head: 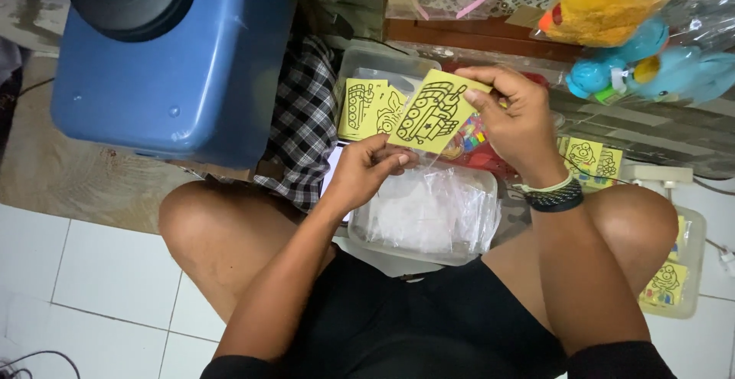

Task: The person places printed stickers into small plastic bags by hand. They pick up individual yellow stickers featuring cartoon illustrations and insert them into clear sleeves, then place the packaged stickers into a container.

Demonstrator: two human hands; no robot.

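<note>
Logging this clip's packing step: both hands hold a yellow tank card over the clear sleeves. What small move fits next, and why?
Probably slide the yellow card down into a clear sleeve. The right hand pinches its top edge, the left hand its lower corner, right above the sleeve pile in the tray.

A: Card position?
B: Yellow card (433,112) with tank outline, pinched by left hand (367,171) and right hand (514,115), directly above clear tray (426,250) of plastic sleeves.
A: Blue bin (164,80)?
B: Left of tray.
</note>
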